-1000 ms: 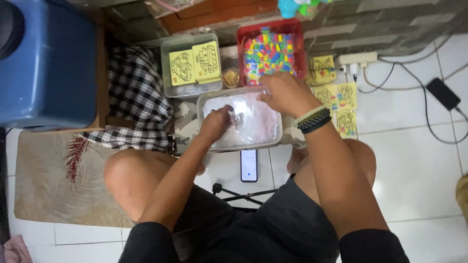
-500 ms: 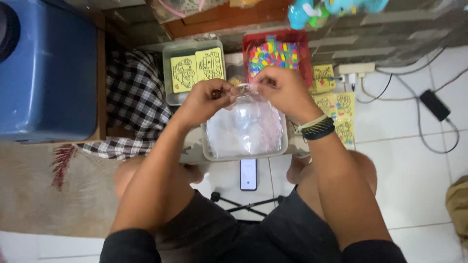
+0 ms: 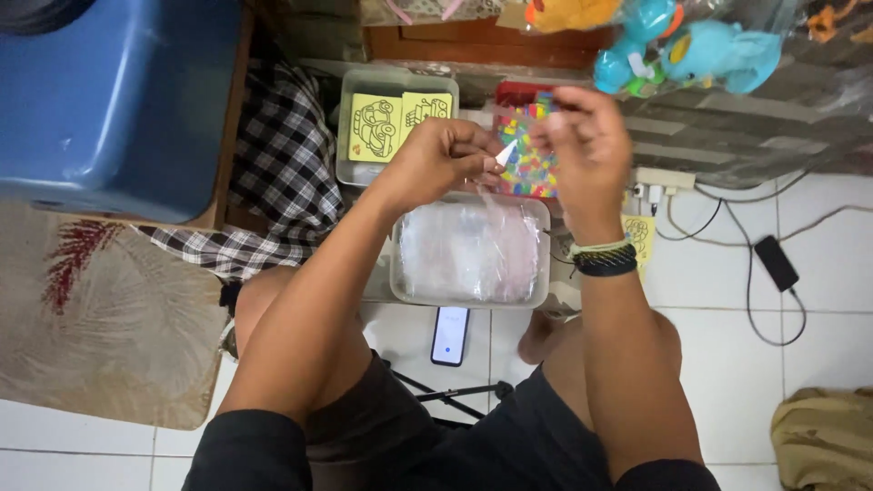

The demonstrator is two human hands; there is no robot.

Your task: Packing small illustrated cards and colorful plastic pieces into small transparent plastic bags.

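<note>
My left hand [image 3: 444,156] and my right hand [image 3: 582,136] are raised side by side above a clear plastic tub [image 3: 470,251] full of clear plastic bags. Both pinch the top edge of one thin clear plastic bag [image 3: 506,182], which hangs down toward the tub. A small white corner shows between the fingertips. My right wrist wears a dark band [image 3: 604,261]. Behind my hands sits a red tray of small coloured pieces [image 3: 527,168], partly hidden.
A clear tub with yellow picture cards [image 3: 393,123] stands behind on the left. A phone [image 3: 450,335] lies on the white tiles by my knees. A blue bin [image 3: 118,100], checked cloth [image 3: 273,173], rug [image 3: 100,318], power strip with cables [image 3: 664,177] and hanging blue toys [image 3: 691,50] surround me.
My hands rose from the tub of bags, lifting one clear bag up in front of the red tray. The view has shifted upward slightly.
</note>
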